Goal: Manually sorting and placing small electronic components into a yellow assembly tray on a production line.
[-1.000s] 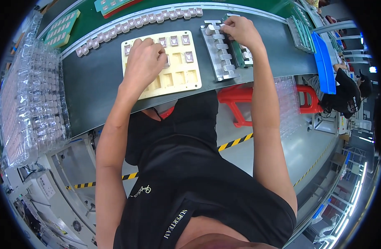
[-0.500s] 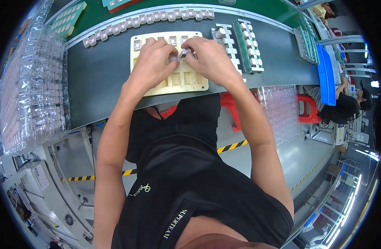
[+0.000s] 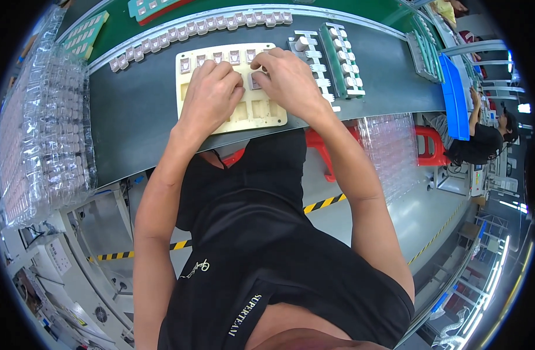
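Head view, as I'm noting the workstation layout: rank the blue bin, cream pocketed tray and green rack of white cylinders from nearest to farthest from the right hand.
1. Cream pocketed tray: beneath the right hand.
2. Green rack of white cylinders: to its right.
3. Blue bin: farther right, past the rack.

Square cream tray (image 3: 242, 111), lying flat, small pinkish pieces (image 3: 234, 56) along its far row, greyish block (image 3: 255, 81) right of its middle
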`<move>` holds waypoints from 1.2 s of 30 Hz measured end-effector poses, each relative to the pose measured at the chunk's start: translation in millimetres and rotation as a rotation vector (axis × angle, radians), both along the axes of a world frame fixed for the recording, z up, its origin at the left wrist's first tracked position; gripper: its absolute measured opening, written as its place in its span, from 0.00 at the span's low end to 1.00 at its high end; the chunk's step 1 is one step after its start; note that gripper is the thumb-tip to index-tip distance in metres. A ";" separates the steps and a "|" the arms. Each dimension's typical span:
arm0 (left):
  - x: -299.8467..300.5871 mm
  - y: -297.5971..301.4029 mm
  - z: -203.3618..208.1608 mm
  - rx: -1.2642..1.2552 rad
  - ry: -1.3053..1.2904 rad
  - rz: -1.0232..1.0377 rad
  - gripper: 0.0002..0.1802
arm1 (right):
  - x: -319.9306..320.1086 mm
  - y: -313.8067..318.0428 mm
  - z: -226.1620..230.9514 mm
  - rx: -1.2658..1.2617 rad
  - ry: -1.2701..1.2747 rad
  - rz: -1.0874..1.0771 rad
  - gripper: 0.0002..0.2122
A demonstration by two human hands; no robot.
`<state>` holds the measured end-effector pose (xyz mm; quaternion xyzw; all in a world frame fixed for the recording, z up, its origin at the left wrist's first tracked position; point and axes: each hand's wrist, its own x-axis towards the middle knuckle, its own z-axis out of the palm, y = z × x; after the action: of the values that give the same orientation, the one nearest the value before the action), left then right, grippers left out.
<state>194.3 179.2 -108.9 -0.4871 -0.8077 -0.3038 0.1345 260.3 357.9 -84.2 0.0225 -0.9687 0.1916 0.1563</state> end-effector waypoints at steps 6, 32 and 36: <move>4.3 -1.3 3.2 -0.030 -0.011 0.038 0.04 | -0.9 3.4 9.5 0.041 -0.106 0.064 0.08; 1.9 -1.1 8.3 0.142 -0.116 0.157 0.12 | -34.1 100.6 16.2 0.250 -0.164 -0.159 0.14; -7.0 -44.0 13.5 0.244 -0.074 0.300 0.07 | -38.2 104.8 25.4 0.049 -0.142 0.062 0.13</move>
<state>187.4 135.3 -95.4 -0.3299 -0.8327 -0.3938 0.2065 222.1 462.7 -58.7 0.0426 -0.9806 0.1737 0.0806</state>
